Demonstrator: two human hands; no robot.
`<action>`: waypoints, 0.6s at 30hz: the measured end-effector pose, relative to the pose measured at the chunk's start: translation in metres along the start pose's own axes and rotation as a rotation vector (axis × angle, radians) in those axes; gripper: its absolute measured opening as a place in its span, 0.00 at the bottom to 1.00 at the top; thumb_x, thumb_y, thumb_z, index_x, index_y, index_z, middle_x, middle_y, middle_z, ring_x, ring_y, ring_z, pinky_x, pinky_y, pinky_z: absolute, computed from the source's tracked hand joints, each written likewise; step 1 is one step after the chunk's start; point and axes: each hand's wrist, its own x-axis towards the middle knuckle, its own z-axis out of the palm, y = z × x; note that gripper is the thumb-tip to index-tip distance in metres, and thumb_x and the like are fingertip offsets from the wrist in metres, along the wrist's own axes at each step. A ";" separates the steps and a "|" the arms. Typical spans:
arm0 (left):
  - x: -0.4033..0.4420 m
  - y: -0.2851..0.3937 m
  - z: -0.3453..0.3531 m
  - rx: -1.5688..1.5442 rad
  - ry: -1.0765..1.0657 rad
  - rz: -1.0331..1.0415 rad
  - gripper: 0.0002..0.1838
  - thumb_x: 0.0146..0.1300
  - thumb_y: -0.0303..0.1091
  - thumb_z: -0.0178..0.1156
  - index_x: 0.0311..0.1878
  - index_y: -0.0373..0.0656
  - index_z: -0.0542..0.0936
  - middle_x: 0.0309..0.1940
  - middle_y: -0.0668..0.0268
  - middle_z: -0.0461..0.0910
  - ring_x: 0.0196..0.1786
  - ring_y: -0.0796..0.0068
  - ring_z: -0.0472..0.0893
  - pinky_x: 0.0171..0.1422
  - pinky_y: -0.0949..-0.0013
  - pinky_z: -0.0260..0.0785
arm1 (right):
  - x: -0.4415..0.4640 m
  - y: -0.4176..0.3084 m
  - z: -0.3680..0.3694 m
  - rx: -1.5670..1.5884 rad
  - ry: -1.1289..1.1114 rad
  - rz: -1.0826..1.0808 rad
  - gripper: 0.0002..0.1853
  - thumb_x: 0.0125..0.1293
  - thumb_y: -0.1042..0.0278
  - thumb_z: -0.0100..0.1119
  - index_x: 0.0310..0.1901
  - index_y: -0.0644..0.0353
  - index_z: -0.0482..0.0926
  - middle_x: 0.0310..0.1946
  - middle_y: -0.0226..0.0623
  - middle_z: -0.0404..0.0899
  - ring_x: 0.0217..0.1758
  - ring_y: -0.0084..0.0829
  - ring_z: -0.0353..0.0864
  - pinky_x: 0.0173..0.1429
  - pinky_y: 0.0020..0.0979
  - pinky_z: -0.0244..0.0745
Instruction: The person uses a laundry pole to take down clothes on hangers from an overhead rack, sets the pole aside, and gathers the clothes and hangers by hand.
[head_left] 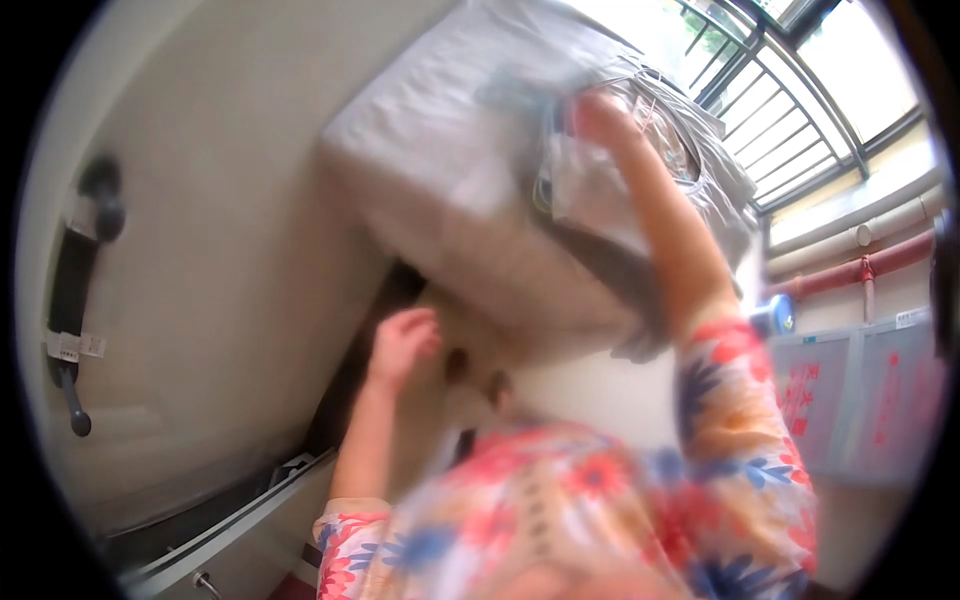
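My right hand (602, 117) reaches out over a large block under a pale grey cloth cover (430, 110). Motion smears its fingers. A blurred blue-green thing (515, 90), perhaps a cloth, trails from the fingertips and appears to be in that hand. Beneath the wrist lie a clear plastic bag (590, 185) and loops of thin cable (690, 150), on a rumpled part of the cover. My left hand (404, 345) hangs lower down, by the near corner of the covered block. Its fingers are loosely bent and apart, with nothing seen in them.
A door or panel with a dark handle (75, 290) stands on the left. At the upper right is a window with metal bars (785, 120). Red and white pipes (850, 270) run along the right wall, above a grey cabinet with red writing (850, 390). A blue-lidded container (780, 315) stands nearby.
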 end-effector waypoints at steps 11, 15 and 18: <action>0.155 0.124 0.062 -0.021 -0.186 0.235 0.13 0.56 0.29 0.49 0.44 0.36 0.71 0.32 0.65 0.74 0.31 0.80 0.74 0.31 0.80 0.66 | 0.023 -0.013 0.016 0.180 0.084 0.309 0.04 0.47 0.77 0.55 0.26 0.66 0.71 0.16 0.33 0.70 0.15 0.25 0.69 0.17 0.23 0.65; 0.226 0.147 0.101 0.040 -0.349 0.246 0.14 0.55 0.31 0.50 0.44 0.36 0.70 0.31 0.66 0.74 0.29 0.82 0.74 0.28 0.81 0.65 | 0.029 -0.021 0.001 0.468 -0.004 0.282 0.06 0.51 0.72 0.56 0.27 0.62 0.69 0.13 0.26 0.63 0.14 0.19 0.62 0.16 0.23 0.61; 0.257 0.151 0.127 0.116 -0.399 0.255 0.16 0.54 0.33 0.52 0.45 0.36 0.70 0.28 0.68 0.73 0.26 0.84 0.73 0.24 0.82 0.64 | 0.036 -0.027 -0.018 0.603 -0.101 0.300 0.05 0.53 0.72 0.54 0.27 0.61 0.69 0.14 0.25 0.61 0.13 0.18 0.60 0.16 0.23 0.60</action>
